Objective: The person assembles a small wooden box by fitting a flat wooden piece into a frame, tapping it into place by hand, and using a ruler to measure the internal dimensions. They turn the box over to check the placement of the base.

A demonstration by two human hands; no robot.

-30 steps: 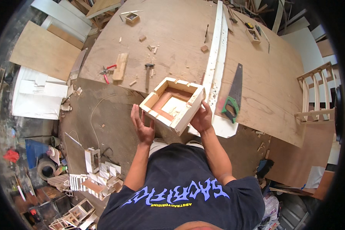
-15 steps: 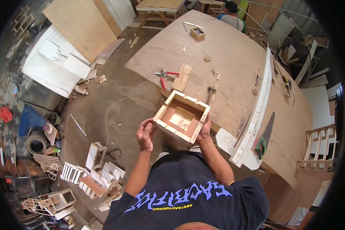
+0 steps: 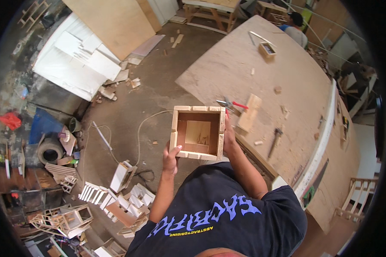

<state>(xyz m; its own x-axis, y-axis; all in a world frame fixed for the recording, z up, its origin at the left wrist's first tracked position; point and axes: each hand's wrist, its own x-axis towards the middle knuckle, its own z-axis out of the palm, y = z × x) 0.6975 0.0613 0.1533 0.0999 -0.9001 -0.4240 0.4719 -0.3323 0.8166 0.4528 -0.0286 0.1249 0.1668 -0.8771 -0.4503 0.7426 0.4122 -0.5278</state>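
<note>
An open square wooden box point(image 3: 198, 156) is held between my hands over the floor beside the workbench. Pale notched pieces form its rim; the inner walls are reddish-brown, and a lighter square shows at the bottom. My left hand point(image 3: 170, 160) grips the near left corner, thumb on the rim and fingers partly hidden below. Along the right side, my right hand point(image 3: 230, 136) supports the box, its fingers mostly behind the wall. Just past that hand, red-handled pincers point(image 3: 232, 104) lie on the bench by a short plank point(image 3: 249, 112). Farther right rests a hammer point(image 3: 275, 142).
The big plywood workbench point(image 3: 227, 64) fills the right side, with a small box point(image 3: 267, 49) at its far end and a long white strip point(image 3: 326, 141) across it. Wood offcuts point(image 3: 128, 205) and a cable point(image 3: 140, 132) lie on the floor. Someone point(image 3: 297, 32) sits beyond the bench.
The view has swung left, so the bench appears farther right. The box has turned and tipped to face me more squarely. My left hand has closed onto its near left corner, thumb on the rim.
</note>
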